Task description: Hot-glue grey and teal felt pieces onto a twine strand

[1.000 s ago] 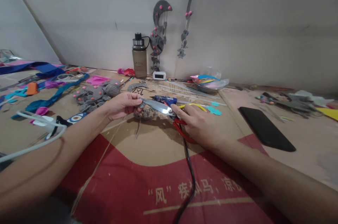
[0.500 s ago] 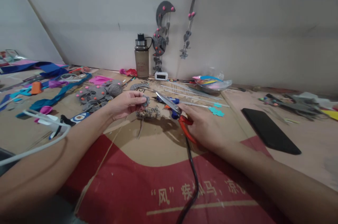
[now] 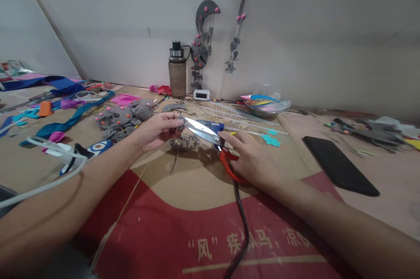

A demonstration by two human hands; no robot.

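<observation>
My left hand (image 3: 160,131) pinches a small grey piece (image 3: 181,122), too small to tell its exact kind. In my right hand (image 3: 251,152) are scissors (image 3: 206,131) with red handles, their blades parted slightly and pointing left. The blade tips reach the grey piece at my left fingertips. Under the blades stands a small clear bowl (image 3: 183,142) of grey scraps, with a thin grey strip hanging over its front. Behind the scissors lies a blue tool (image 3: 215,126), partly covered, likely a glue gun; a black cable (image 3: 242,217) runs toward me.
Grey felt pieces with pink dots (image 3: 120,117) and a ball of grey yarn (image 3: 143,110) lie left. A bottle (image 3: 177,73) and small clock (image 3: 201,95) stand by the wall. Clear glue sticks (image 3: 243,118) lie behind; a black phone (image 3: 339,165) is right. A white cable (image 3: 59,182) crosses my left forearm.
The scissors have swung leftward and lower, bringing their tips to the grey piece. The blades look wider from this angle. My left hand has stayed nearly in place.
</observation>
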